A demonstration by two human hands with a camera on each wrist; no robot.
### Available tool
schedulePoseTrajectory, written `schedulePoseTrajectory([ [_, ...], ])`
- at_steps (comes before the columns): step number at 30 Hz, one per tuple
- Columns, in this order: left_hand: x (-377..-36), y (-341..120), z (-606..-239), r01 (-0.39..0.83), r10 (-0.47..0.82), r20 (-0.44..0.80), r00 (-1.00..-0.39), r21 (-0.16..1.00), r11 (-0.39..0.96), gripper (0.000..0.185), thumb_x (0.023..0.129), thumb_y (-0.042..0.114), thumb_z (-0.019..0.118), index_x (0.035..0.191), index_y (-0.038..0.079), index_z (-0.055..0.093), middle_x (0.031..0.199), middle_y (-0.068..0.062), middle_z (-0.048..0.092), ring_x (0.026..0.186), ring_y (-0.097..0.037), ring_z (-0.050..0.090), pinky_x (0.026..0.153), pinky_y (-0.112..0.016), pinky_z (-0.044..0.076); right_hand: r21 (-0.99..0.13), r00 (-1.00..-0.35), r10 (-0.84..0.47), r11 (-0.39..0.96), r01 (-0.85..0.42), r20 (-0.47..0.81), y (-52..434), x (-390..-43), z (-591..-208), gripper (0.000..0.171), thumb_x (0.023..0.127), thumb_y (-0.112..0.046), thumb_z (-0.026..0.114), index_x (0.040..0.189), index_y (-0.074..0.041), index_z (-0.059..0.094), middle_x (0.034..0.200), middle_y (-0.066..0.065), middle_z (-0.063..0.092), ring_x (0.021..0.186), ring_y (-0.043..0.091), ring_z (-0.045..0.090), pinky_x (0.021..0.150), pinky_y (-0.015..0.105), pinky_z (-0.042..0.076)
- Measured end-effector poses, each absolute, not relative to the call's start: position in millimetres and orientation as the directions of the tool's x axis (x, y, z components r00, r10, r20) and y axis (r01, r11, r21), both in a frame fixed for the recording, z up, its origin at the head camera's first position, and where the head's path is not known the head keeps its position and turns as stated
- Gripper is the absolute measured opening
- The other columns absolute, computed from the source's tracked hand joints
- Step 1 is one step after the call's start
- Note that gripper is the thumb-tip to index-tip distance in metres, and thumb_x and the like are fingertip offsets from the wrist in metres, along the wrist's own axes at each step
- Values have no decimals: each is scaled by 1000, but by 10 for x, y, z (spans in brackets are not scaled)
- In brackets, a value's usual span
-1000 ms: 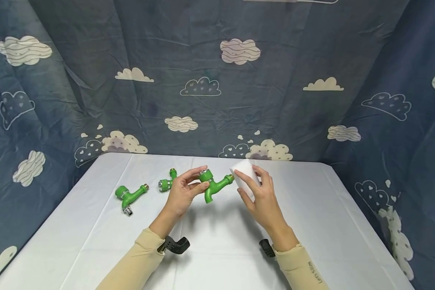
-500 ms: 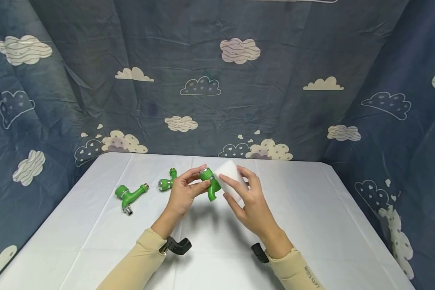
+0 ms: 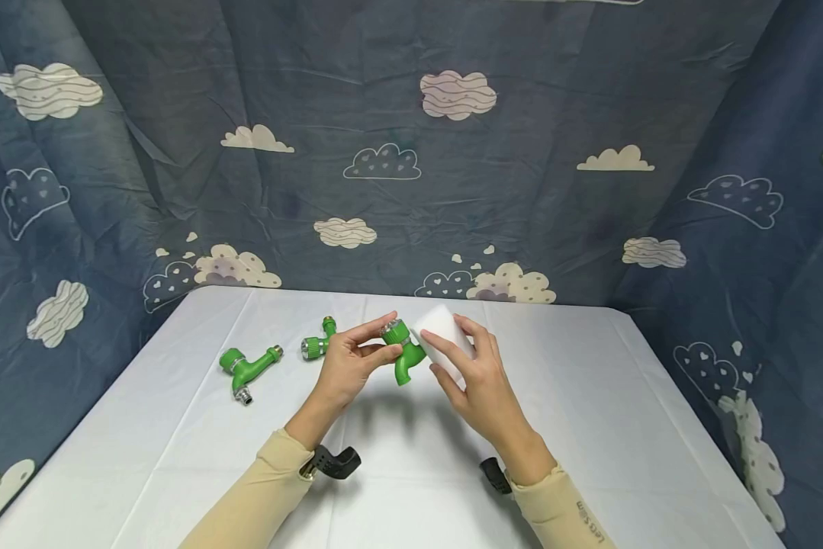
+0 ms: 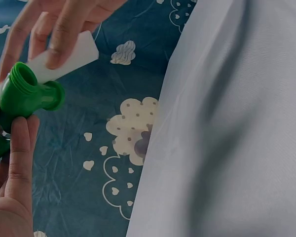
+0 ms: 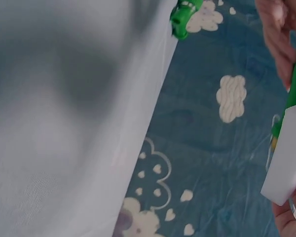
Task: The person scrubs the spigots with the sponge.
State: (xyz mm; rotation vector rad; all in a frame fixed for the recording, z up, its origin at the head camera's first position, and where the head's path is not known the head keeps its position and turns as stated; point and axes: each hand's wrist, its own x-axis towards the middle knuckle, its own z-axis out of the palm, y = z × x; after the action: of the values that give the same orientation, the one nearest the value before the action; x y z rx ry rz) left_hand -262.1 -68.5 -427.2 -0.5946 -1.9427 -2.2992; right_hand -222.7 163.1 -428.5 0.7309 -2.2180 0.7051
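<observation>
My left hand pinches a green tap by its knob end, above the table, with the spout pointing down. A white sponge block is gripped between the thumb and fingers of my right hand. The sponge lies against the tap's inlet pipe and hides its end in the head view. In the left wrist view the tap's open spout faces the camera, with the sponge behind it. A bit of brass thread shows beside the sponge in the right wrist view.
Another green tap with a metal spout fitting lies on the white tablecloth at the left. A further green tap lies partly behind my left hand. A dark blue cloud-print curtain encloses the table's back and sides.
My right hand has brought the sponge leftward onto the tap's inlet pipe, covering its brass end. My left hand has stayed nearly still with the tap.
</observation>
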Motion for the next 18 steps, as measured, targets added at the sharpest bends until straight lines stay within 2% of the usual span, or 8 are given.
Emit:
schedulePoseTrajectory([
  [3,-2626,-682,-4278,307,194,341,-920,934,-185,52,93,-6,79,143,-1,66,127,-25,71,89,-11,80,89,-32,67,-302,-629,-263,702,-645,731,1713,-2269,-4299,55,93,-11,84,144,-27,68,154,26,48,136,48,51,102,63,58],
  [5,-2624,-692,-4273,309,195,341,-920,934,-180,51,93,-6,78,143,-1,66,127,-25,71,90,-11,80,89,-31,67,-321,-643,-242,708,-629,727,1772,-2300,-4306,56,93,-10,84,144,-26,68,154,25,48,135,46,51,101,60,58],
  [11,-2629,-711,-4251,323,196,361,-912,925,-203,53,93,-6,79,144,-5,64,121,-10,74,93,-12,80,89,-29,67,-370,-673,-149,739,-562,725,1976,-2382,-4320,56,93,-6,84,144,-22,68,152,28,47,132,47,51,97,56,57],
  [18,-2649,-704,-4251,304,165,350,-922,919,-249,53,96,-10,73,147,-9,58,114,1,72,92,-10,79,88,-31,67,-427,-634,-90,665,-613,768,1934,-2323,-4170,57,91,-4,83,143,-19,68,152,26,48,130,41,54,92,49,54],
])
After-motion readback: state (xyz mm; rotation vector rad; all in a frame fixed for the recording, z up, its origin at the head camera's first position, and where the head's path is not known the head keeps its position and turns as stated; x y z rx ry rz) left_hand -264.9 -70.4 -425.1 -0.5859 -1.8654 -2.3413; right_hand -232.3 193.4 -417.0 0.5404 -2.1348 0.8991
